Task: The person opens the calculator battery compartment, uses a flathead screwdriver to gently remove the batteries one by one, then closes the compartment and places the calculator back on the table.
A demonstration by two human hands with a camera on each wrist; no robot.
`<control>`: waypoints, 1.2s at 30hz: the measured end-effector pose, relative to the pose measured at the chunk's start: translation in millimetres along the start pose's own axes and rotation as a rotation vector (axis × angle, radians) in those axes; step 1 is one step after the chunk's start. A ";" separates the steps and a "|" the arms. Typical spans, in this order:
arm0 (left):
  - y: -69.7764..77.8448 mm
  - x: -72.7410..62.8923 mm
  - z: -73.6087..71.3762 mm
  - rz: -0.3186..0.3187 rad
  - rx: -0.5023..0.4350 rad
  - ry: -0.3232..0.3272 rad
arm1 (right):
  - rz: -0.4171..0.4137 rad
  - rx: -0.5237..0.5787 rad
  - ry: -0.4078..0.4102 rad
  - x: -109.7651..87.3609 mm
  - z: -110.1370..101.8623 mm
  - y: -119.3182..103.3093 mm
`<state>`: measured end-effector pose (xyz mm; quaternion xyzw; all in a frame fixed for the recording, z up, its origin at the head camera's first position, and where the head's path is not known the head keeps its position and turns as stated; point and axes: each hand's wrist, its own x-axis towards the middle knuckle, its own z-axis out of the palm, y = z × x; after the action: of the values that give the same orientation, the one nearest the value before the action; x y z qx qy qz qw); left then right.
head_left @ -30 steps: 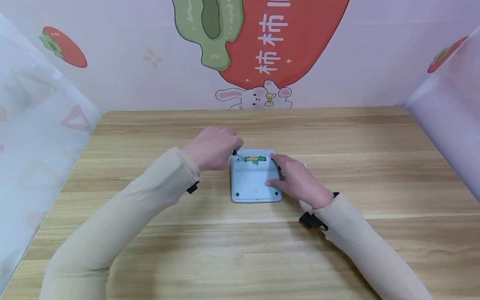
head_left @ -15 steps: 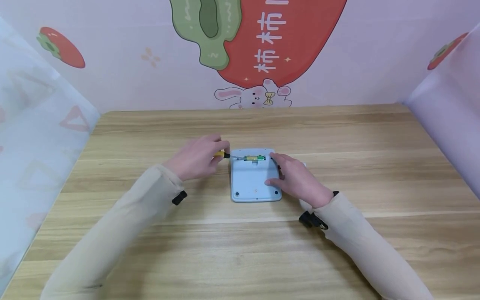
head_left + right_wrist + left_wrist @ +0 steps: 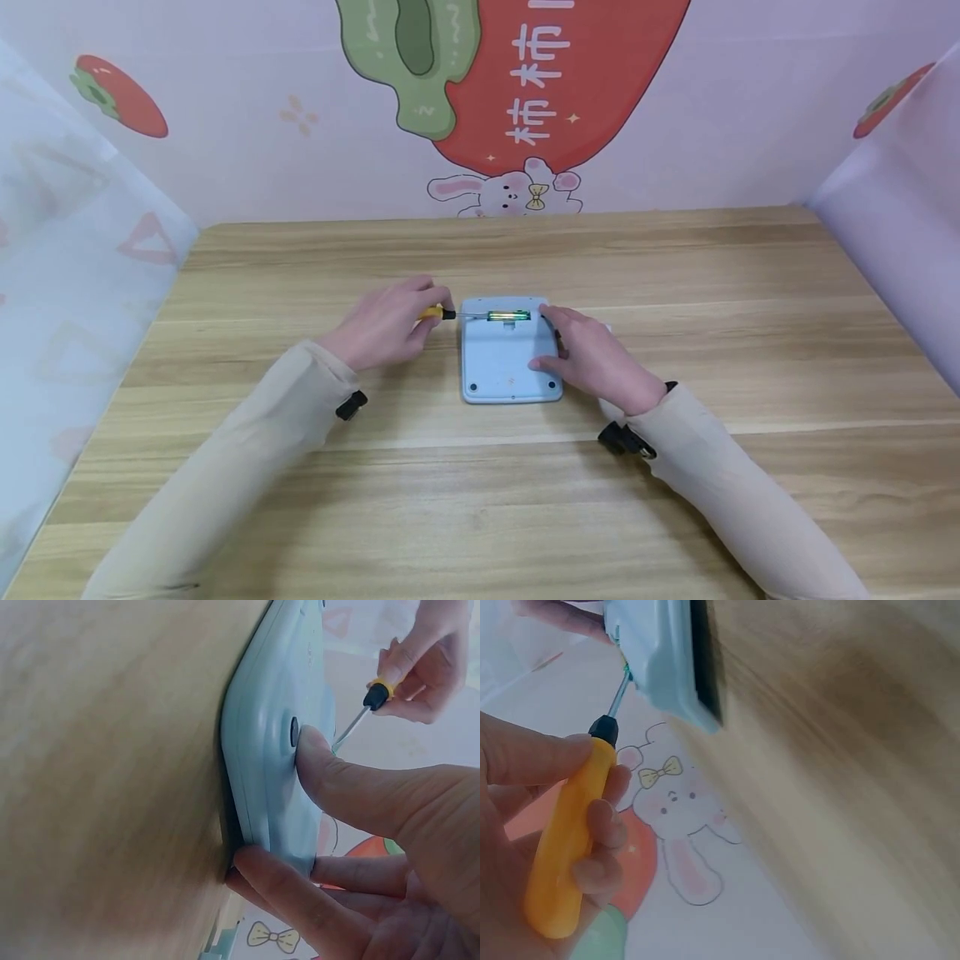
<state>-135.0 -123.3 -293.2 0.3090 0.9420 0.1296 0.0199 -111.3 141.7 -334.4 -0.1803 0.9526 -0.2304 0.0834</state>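
A light blue, flat device [image 3: 510, 358] lies face down on the table, rubber feet up; its exact kind is hidden. In its uncovered battery slot sits a green-and-gold battery [image 3: 508, 316]. My left hand [image 3: 388, 323] holds a screwdriver [image 3: 566, 840] with a yellow handle and black collar, fingers and thumb wrapped about the handle. The screwdriver's metal shaft [image 3: 352, 729] reaches over the device, its tip at the battery's left end. My right hand [image 3: 596, 358] grips the device's right side, thumb [image 3: 315, 750] on the upturned back and fingers along the edge.
A whitish item [image 3: 611, 410] lies mostly hidden beneath my right hand and wrist. The wooden table [image 3: 480, 500] runs back to a printed wall cloth [image 3: 262, 167], with more cloth at both sides.
My left hand has drawn back left and lowered, bringing the screwdriver from a steep angle to nearly flat. The tip stays by the battery's left end. The right hand and device have hardly moved.
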 end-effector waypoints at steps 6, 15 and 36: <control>7.8 4.1 -8.5 0.020 0.069 -0.026 | 0.004 -0.004 -0.010 0.9 0.3 -1.2; 26.5 17.8 -22.0 0.006 0.164 -0.101 | 0.013 0.008 -0.011 0.6 1.7 -0.4; 65.6 59.6 -45.0 0.023 0.376 -0.313 | -0.032 0.005 0.020 -1.2 0.8 1.6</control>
<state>-150.6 -47.9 -230.4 0.3345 0.9313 -0.0975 0.1063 -110.5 143.2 -335.8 -0.1929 0.9498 -0.2360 0.0707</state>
